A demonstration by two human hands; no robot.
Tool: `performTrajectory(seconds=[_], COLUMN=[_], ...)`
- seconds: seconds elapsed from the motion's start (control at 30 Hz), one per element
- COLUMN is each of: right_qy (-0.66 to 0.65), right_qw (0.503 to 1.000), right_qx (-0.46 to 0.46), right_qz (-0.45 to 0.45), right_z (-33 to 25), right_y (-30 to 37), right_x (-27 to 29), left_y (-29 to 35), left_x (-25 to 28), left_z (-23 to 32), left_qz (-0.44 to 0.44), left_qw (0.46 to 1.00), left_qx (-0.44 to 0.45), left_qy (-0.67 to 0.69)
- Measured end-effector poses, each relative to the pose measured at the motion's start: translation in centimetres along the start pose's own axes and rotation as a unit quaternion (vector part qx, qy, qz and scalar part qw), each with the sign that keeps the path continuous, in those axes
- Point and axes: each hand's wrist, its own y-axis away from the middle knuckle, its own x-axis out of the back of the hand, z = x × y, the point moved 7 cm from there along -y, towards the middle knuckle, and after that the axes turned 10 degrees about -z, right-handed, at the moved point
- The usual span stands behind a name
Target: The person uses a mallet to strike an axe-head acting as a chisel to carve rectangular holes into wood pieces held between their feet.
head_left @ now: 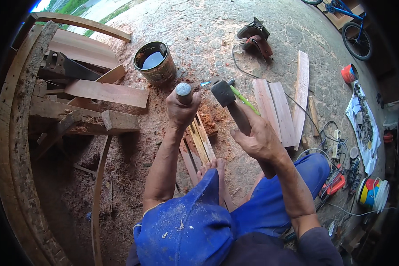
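Note:
My left hand [180,111] is wrapped round the upright handle of a chisel [184,91]. Its round, pale struck end faces up, and the hand hides the blade. Just to the right, my right hand [259,137] grips a hammer [223,93] by its wooden handle; the dark, blocky head is raised, apart from the chisel. Beneath the hands, a narrow wooden strip [199,139] lies on the ground, with my bare foot [211,167] against its near end. Reddish shavings surround it.
Left stands a rough wooden bench [75,115] with boards and a handsaw [68,66]. A bucket of dark liquid [155,62] is beyond my left hand. Planks [275,111], a corded power tool [255,40], and tangled cables [334,146] lie right. A blue bicycle [357,37] stands far right.

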Motion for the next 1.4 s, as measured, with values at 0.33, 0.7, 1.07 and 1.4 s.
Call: performTrajectory(seconds=[0.33, 0.7, 1.07, 1.4], right_qy=[0.383, 0.392, 0.396, 0.067], right_qw=[0.918, 0.913, 0.909, 0.996], right_qx=[0.061, 0.100, 0.045, 0.052], right_qz=[-0.086, -0.048, -0.123, -0.041], right_z=[-2.7, -8.1, -6.2, -2.3], right_y=[-3.1, -3.4, -3.6, -0.5], right_x=[-2.7, -1.5, -2.6, -1.5], left_y=[3.4, 3.4, 6.1, -1.5], left_x=[-0.9, 0.0, -0.9, 3.3], left_z=[0.9, 0.6, -2.0, -2.7], left_qz=[-0.045, 0.010, -0.079, 0.025], left_qw=[0.996, 0.995, 0.993, 0.990], left_qx=[-0.074, -0.088, -0.007, 0.123], left_qy=[0.010, -0.037, -0.088, 0.060])
